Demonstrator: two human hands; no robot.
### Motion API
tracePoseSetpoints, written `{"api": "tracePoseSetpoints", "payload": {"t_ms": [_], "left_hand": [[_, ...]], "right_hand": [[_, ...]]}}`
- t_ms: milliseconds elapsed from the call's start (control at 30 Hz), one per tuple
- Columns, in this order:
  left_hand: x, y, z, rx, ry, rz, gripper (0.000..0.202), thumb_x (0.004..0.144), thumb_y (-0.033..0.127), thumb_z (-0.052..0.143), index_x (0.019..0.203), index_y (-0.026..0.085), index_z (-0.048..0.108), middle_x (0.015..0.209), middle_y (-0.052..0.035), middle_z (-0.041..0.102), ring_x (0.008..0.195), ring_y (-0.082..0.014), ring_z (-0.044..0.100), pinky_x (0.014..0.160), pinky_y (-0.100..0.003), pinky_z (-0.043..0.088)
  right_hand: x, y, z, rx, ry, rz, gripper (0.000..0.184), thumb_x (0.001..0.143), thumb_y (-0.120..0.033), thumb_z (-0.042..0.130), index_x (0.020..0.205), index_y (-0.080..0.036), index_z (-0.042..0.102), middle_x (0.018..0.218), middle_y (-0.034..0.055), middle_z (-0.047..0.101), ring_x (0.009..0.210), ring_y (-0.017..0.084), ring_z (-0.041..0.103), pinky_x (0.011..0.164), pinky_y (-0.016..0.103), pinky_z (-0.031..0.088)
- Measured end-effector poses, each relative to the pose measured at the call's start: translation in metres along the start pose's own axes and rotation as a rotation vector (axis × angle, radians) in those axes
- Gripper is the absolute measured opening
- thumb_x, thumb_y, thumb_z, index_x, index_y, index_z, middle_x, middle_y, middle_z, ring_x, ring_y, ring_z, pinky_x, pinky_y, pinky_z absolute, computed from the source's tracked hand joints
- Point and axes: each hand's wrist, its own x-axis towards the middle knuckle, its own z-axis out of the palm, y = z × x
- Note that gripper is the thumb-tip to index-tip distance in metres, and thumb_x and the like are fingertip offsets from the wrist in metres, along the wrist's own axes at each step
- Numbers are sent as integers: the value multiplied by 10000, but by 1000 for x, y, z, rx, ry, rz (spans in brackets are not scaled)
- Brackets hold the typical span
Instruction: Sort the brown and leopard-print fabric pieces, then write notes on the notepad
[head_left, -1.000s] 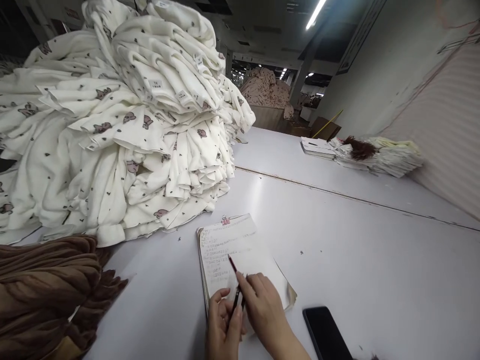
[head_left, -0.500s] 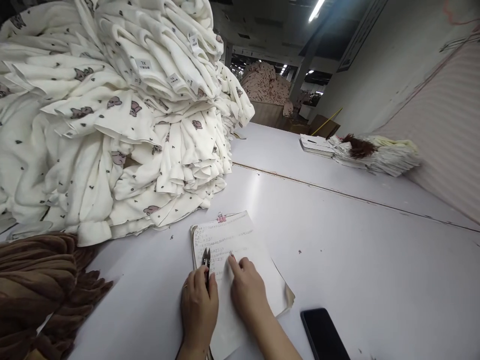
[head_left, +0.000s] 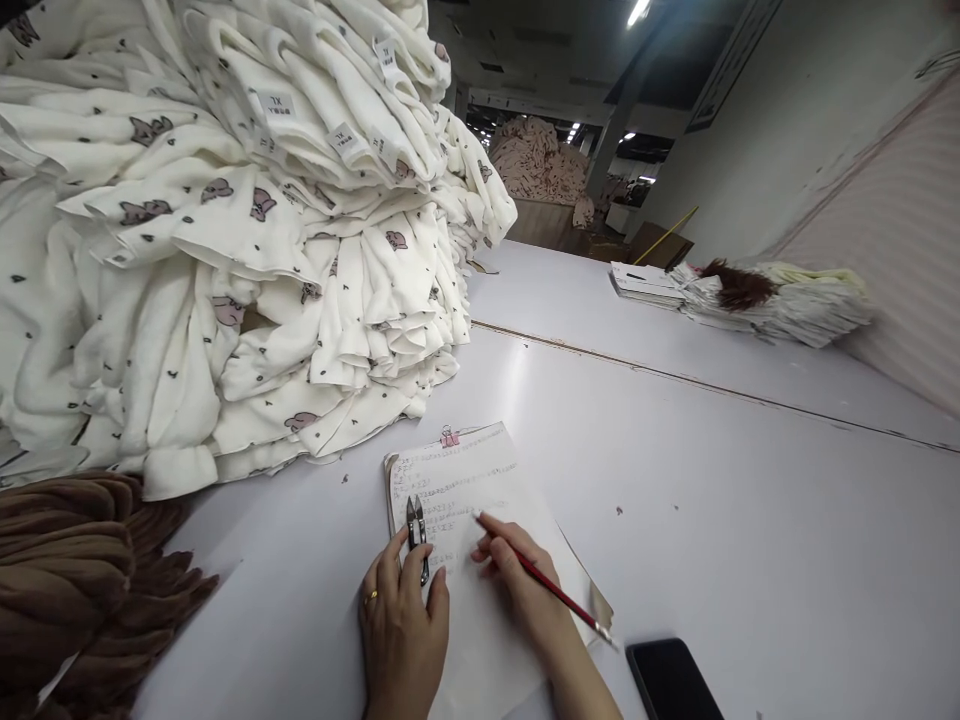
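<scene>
A clipped stack of handwritten paper sheets (head_left: 461, 480) lies on the white table (head_left: 712, 500) in front of me, held at the top by a pink binder clip (head_left: 449, 437). My left hand (head_left: 401, 625) rests on the sheets' lower left, fingers closed round small black thread snips (head_left: 416, 525) whose blades point away from me. My right hand (head_left: 521, 580) pinches a red pen (head_left: 559, 592), its tip touching the written lines on the page.
A tall pile of folded white printed garments (head_left: 225, 230) with size tags fills the left. Brown fabric (head_left: 75, 580) lies at the lower left. A black phone (head_left: 671, 680) sits at my right. Paper bundles (head_left: 765, 300) lie far right by the wall.
The right hand has turned so the red pen's shaft now shows, slanting down to the right. The left hand with the snips has shifted slightly. The view has moved a little left.
</scene>
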Motion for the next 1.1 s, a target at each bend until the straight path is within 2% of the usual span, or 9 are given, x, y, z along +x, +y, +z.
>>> {"api": "tracePoseSetpoints", "payload": {"t_ms": [67,200,333,433,567,700,933,1100], "left_hand": [[0,0,1,2,4,7,182,863,241,543,1025,172,588,1239,-130,535,1092,-316,484,899,-476,451],[0,-1,0,-4,-10,-1,169,858,236,545,1012,180,587,1235,-124,536,1095,-315,482,888,-478,460],[1,0,-2,-8,-12,-17,177,861,240,538,1023,187,583,1233,-120,542,1099,-315,480,864,-478,474],[2,1,-2,-15,-12,-25,176,858,236,543,1024,189,583,1229,-116,546,1093,-310,483,867,-481,475],[2,0,0,-24,-22,-35,184,853,234,557,1029,190,581,1231,-115,540,1098,-310,482,883,-489,468],[1,-1,0,-37,-33,-50,176,853,238,554,1020,192,585,1234,-112,538,1109,-308,479,907,-491,454],[2,0,0,-40,-28,-50,176,859,252,539,1015,192,595,1230,-113,550,1100,-308,491,899,-477,451],[1,-1,0,-39,-33,-54,178,859,257,538,1017,193,590,1233,-112,546,1097,-310,491,898,-487,453]], "right_hand": [[1,10,1,-5,-22,6,349,837,-447,578,1064,-200,671,901,70,654,713,177,627,665,308,526],[-4,18,-4,-82,60,31,265,840,-427,593,923,-181,644,693,24,622,577,145,558,547,257,455],[-6,20,-3,-173,43,5,301,868,-457,547,749,-183,581,583,-3,554,545,138,503,520,246,370],[-6,27,2,-222,43,-13,297,907,-473,462,788,-205,506,563,-24,523,502,132,451,485,245,316],[-7,34,4,-285,69,-35,291,915,-478,444,769,-227,423,546,-56,445,483,125,389,480,247,274],[-7,35,3,-329,69,-57,285,921,-468,434,764,-231,420,564,-60,416,504,129,375,499,249,283],[-6,37,5,-384,41,-64,275,945,-462,382,782,-241,389,561,-53,455,496,142,425,504,253,297],[-5,36,6,-437,45,-79,253,941,-437,389,778,-244,377,560,-57,438,493,147,414,505,258,272]]}}
